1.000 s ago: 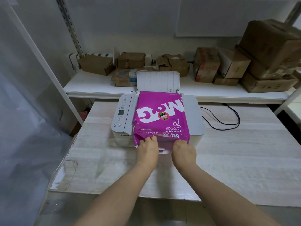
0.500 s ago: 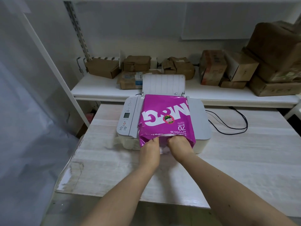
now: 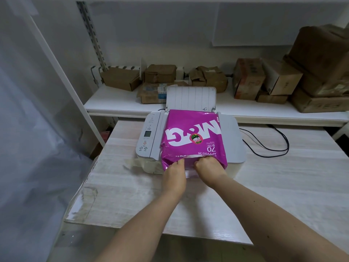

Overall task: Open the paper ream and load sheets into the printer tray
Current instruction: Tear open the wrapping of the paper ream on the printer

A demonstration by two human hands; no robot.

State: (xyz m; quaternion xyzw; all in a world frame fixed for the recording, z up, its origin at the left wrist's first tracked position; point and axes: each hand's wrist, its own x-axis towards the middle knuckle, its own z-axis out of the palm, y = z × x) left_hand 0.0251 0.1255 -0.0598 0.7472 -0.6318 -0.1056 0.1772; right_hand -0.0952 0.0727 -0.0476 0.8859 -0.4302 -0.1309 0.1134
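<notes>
A magenta paper ream [image 3: 192, 136] with white lettering lies flat on top of the white printer [image 3: 150, 138]. The printer's rear paper tray [image 3: 190, 98] stands raised behind the ream. My left hand [image 3: 174, 173] pinches the wrapper at the ream's near end, left of centre. My right hand [image 3: 209, 170] has its fingers tucked inside the torn opening of the wrapper, where a strip of white paper edge shows. The fingertips of both hands are hidden by the wrapper.
The printer stands on a pale wood-grain table [image 3: 273, 182]. A black cable [image 3: 272, 142] loops on the table to the printer's right. Behind is a white shelf [image 3: 245, 108] with several brown cardboard boxes [image 3: 249, 78]. A plastic sheet [image 3: 28, 129] hangs at the left.
My right hand has slid left and pushed into the wrapper's near end, which is now torn open with white paper showing. My left hand stays on the wrapper.
</notes>
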